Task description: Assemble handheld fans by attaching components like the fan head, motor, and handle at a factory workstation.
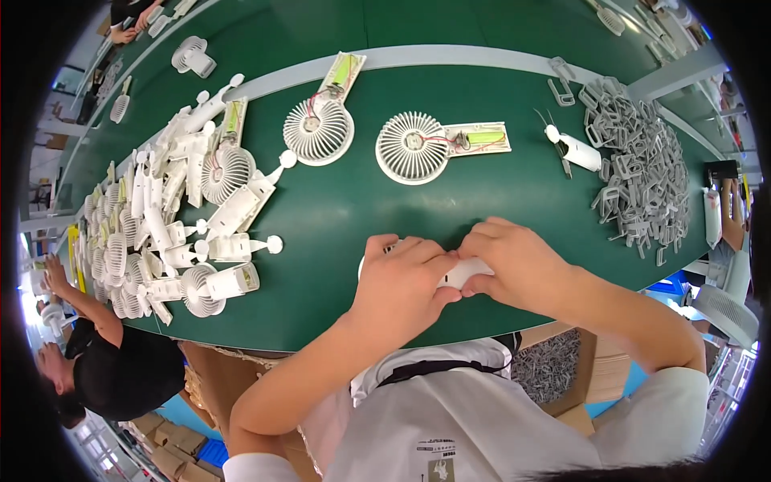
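Both hands, left hand (401,277) and right hand (518,261), have fingers pinching a white fan part (464,273) (mostly hidden) at the green worktop's (337,201) near edge, open fans (411,147) beyond.

Landmark: open fan (438,145) on belt (337,209). Second fan (321,124) left of it; fan-part pile (173,213) farther left; clip heap (638,165) right; hands near edge.

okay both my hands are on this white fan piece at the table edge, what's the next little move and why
Probably press the white fan piece together between the left hand and right hand, then set it down. Both hands already pinch it from either side, hiding most of it. The two open fans further back show bare wiring and batteries, so those likely come next.
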